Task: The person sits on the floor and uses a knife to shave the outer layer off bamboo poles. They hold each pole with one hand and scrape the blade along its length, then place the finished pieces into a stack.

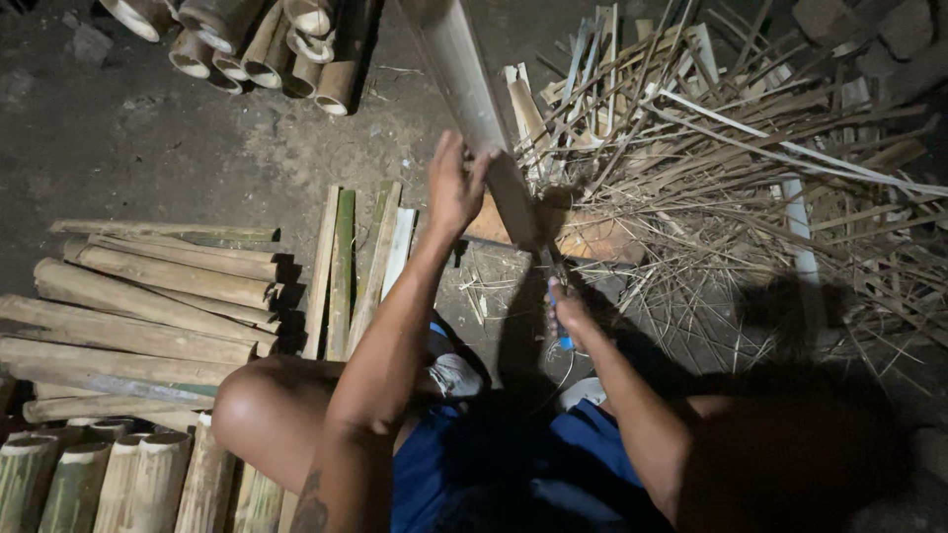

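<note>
Two hands busy: left hand [454,188] grips bamboo slat [472,99], right hand [568,311] clasps blue-handled knife [559,326]; dirt floor [148,138].

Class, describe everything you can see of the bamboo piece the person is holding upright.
The bamboo piece is a long, pale tan split slat, smooth on the face that shows, darker toward its lower end. It stands tilted, its top leaving the picture's upper edge, its foot near a wooden block on the dirt floor. The left hand grips it at mid-length. The right hand holds a blue-handled knife whose blade seems to meet the slat's lower end; that contact is in shadow.
</note>
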